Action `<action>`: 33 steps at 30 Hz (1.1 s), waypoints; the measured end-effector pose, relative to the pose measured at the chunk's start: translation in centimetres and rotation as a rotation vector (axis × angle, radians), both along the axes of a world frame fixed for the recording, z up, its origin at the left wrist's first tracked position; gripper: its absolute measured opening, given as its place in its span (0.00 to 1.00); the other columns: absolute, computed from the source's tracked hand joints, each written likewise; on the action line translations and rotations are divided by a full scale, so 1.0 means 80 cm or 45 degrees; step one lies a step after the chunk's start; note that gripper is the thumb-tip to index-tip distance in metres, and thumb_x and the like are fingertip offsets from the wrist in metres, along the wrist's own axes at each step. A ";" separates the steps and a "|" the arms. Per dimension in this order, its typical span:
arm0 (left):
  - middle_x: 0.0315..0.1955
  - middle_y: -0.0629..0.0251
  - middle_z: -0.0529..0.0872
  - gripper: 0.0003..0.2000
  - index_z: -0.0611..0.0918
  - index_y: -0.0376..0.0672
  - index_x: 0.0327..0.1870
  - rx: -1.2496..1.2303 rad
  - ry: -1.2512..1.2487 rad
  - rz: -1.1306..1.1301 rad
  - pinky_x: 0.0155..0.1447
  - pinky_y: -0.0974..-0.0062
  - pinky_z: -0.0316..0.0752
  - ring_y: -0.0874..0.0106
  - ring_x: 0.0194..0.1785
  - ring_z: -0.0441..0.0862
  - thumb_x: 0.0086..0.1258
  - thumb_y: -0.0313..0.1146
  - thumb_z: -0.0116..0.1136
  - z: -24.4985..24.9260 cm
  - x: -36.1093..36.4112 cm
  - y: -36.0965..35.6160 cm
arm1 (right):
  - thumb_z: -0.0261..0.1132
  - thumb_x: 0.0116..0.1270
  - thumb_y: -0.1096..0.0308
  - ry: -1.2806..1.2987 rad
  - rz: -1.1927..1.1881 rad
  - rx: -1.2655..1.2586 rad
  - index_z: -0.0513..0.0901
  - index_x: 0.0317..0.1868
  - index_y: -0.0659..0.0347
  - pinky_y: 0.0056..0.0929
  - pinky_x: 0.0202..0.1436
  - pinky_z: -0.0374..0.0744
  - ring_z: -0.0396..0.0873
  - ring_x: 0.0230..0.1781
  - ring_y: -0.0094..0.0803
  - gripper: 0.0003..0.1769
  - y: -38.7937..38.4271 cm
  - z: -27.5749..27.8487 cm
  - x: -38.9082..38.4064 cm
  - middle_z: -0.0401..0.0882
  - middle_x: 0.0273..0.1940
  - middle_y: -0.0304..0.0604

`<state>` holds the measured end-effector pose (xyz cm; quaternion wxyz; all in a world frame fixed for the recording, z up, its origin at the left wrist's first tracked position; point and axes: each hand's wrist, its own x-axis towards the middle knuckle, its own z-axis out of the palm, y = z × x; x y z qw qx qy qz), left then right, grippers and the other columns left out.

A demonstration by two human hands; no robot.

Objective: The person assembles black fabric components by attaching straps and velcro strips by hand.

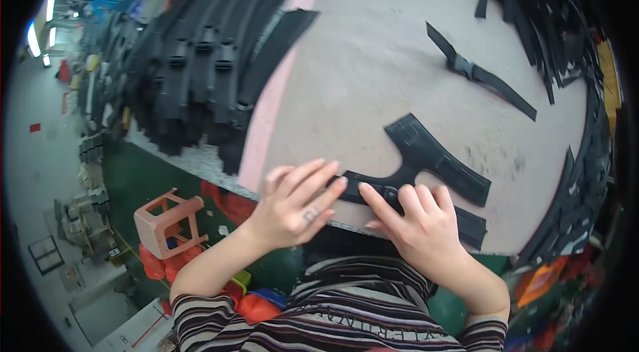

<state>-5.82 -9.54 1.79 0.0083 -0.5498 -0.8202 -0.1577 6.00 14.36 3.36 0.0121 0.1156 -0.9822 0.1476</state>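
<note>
A black piece with several arms [416, 152] lies flat near the table's front edge. My left hand [296, 202] is at its left end, fingers spread and fingertips at the tip of the lower arm. My right hand [423, 219] rests over the same arm, its index finger stretched out along it and the other fingers bent. A black buckle part shows beside that index finger; the hand partly hides it. Farther back on the right lies a black strap with a buckle [464, 67], touched by neither hand.
Black straps with buckles [206, 52] are piled at the left, beside a pink strip [269, 109] on the table [353, 72]. More black straps [532, 5] heap at the back right and along the right edge. A pink stool [166, 222] stands on the floor at the left.
</note>
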 end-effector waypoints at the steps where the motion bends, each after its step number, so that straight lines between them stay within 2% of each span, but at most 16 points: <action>1: 0.62 0.61 0.85 0.20 0.87 0.44 0.59 0.035 -0.047 0.025 0.66 0.60 0.64 0.64 0.66 0.78 0.69 0.41 0.67 0.009 -0.003 0.011 | 0.68 0.68 0.51 -0.016 0.000 -0.010 0.81 0.70 0.49 0.37 0.43 0.67 0.69 0.37 0.32 0.31 -0.002 0.002 0.000 0.67 0.38 0.37; 5: 0.43 0.62 0.84 0.13 0.87 0.42 0.46 0.369 -0.207 0.016 0.63 0.57 0.69 0.56 0.51 0.79 0.64 0.36 0.73 0.021 -0.070 0.110 | 0.68 0.69 0.50 -0.022 0.107 0.023 0.79 0.71 0.51 0.34 0.42 0.69 0.70 0.37 0.32 0.32 0.005 0.014 -0.006 0.69 0.39 0.38; 8: 0.43 0.61 0.82 0.13 0.84 0.39 0.41 0.294 -0.377 -0.105 0.59 0.60 0.73 0.55 0.47 0.79 0.64 0.36 0.74 -0.004 -0.098 0.169 | 0.67 0.69 0.49 0.056 0.109 0.122 0.76 0.73 0.52 0.32 0.43 0.70 0.71 0.38 0.32 0.35 0.008 0.019 0.010 0.70 0.40 0.39; 11: 0.48 0.60 0.82 0.14 0.82 0.40 0.40 -0.140 -0.654 -0.301 0.53 0.63 0.77 0.59 0.45 0.80 0.62 0.36 0.76 0.024 -0.101 0.171 | 0.70 0.67 0.51 0.242 -0.002 0.040 0.81 0.68 0.54 0.31 0.44 0.72 0.77 0.41 0.32 0.31 0.021 0.020 0.055 0.78 0.43 0.40; 13: 0.49 0.59 0.81 0.19 0.83 0.40 0.45 -0.055 -1.090 0.039 0.49 0.65 0.78 0.64 0.44 0.81 0.57 0.37 0.80 0.030 -0.097 0.151 | 0.71 0.66 0.53 0.376 -0.091 -0.047 0.83 0.65 0.55 0.31 0.43 0.72 0.78 0.40 0.31 0.30 0.038 0.005 0.089 0.79 0.43 0.39; 15: 0.48 0.60 0.81 0.25 0.84 0.40 0.49 0.031 -0.647 -0.085 0.50 0.64 0.78 0.65 0.46 0.82 0.52 0.37 0.83 0.056 -0.088 0.145 | 0.73 0.64 0.56 0.425 -0.220 -0.116 0.84 0.61 0.58 0.30 0.43 0.73 0.79 0.38 0.30 0.27 0.046 -0.005 0.123 0.80 0.41 0.35; 17: 0.49 0.60 0.79 0.29 0.84 0.41 0.54 -0.060 -0.715 -0.135 0.53 0.64 0.77 0.63 0.47 0.80 0.48 0.34 0.83 0.051 -0.081 0.149 | 0.73 0.64 0.58 0.425 -0.235 -0.244 0.85 0.58 0.61 0.30 0.44 0.73 0.79 0.39 0.29 0.25 0.044 -0.018 0.133 0.80 0.42 0.36; 22: 0.39 0.59 0.77 0.23 0.78 0.38 0.41 -0.094 -0.554 -0.278 0.51 0.65 0.74 0.60 0.45 0.76 0.48 0.30 0.81 0.024 -0.056 0.177 | 0.67 0.68 0.62 0.642 -0.184 -0.222 0.83 0.55 0.63 0.31 0.47 0.75 0.80 0.44 0.31 0.19 0.042 -0.030 0.134 0.79 0.42 0.39; 23: 0.36 0.57 0.77 0.22 0.76 0.36 0.42 -0.097 -0.693 -0.251 0.48 0.66 0.74 0.61 0.40 0.77 0.51 0.28 0.79 0.024 -0.058 0.172 | 0.73 0.66 0.60 0.643 -0.260 -0.167 0.85 0.57 0.60 0.30 0.46 0.77 0.82 0.43 0.31 0.22 0.050 -0.026 0.139 0.81 0.43 0.38; 24: 0.34 0.61 0.78 0.19 0.76 0.35 0.44 -0.244 -0.794 -0.157 0.46 0.69 0.74 0.66 0.36 0.78 0.57 0.26 0.75 0.046 -0.057 0.169 | 0.74 0.64 0.60 0.677 -0.383 -0.115 0.86 0.56 0.59 0.32 0.46 0.77 0.82 0.43 0.33 0.21 0.065 -0.022 0.145 0.81 0.43 0.39; 26: 0.39 0.71 0.80 0.12 0.78 0.37 0.49 0.037 -1.196 0.115 0.41 0.79 0.76 0.78 0.39 0.78 0.67 0.24 0.67 0.069 -0.066 0.134 | 0.76 0.62 0.60 0.690 -0.671 0.008 0.86 0.53 0.59 0.37 0.48 0.77 0.81 0.43 0.38 0.21 0.110 -0.008 0.161 0.81 0.43 0.41; 28: 0.47 0.70 0.81 0.15 0.78 0.39 0.60 0.357 -0.934 0.336 0.38 0.87 0.73 0.82 0.40 0.79 0.75 0.27 0.63 0.091 -0.111 0.072 | 0.76 0.62 0.60 0.608 -1.011 0.177 0.84 0.52 0.61 0.40 0.49 0.76 0.79 0.44 0.42 0.21 0.160 0.007 0.188 0.80 0.44 0.45; 29: 0.50 0.61 0.83 0.15 0.76 0.37 0.63 0.687 -0.923 0.559 0.42 0.88 0.80 0.79 0.42 0.83 0.79 0.28 0.59 0.093 -0.128 0.048 | 0.75 0.63 0.60 0.545 -1.169 0.271 0.82 0.51 0.62 0.41 0.49 0.75 0.78 0.45 0.44 0.21 0.181 0.012 0.200 0.79 0.44 0.46; 30: 0.54 0.59 0.84 0.17 0.73 0.38 0.67 0.643 -1.031 0.645 0.48 0.84 0.81 0.75 0.49 0.85 0.82 0.29 0.55 0.099 -0.186 -0.013 | 0.74 0.63 0.60 0.501 -1.260 0.363 0.82 0.52 0.63 0.41 0.49 0.75 0.78 0.45 0.44 0.22 0.199 0.015 0.207 0.79 0.44 0.47; 31: 0.54 0.60 0.85 0.16 0.76 0.37 0.67 0.915 -1.034 0.762 0.55 0.78 0.81 0.71 0.54 0.86 0.83 0.30 0.55 0.098 -0.188 -0.013 | 0.74 0.64 0.60 0.460 -1.339 0.449 0.81 0.53 0.65 0.41 0.49 0.75 0.77 0.45 0.44 0.23 0.213 0.015 0.211 0.78 0.44 0.47; 33: 0.56 0.58 0.85 0.16 0.80 0.37 0.63 0.606 -0.395 0.892 0.60 0.70 0.79 0.64 0.58 0.85 0.81 0.36 0.60 0.067 -0.261 -0.091 | 0.73 0.64 0.61 0.362 -1.392 0.446 0.80 0.54 0.68 0.40 0.51 0.77 0.78 0.45 0.46 0.24 0.232 -0.002 0.210 0.78 0.43 0.49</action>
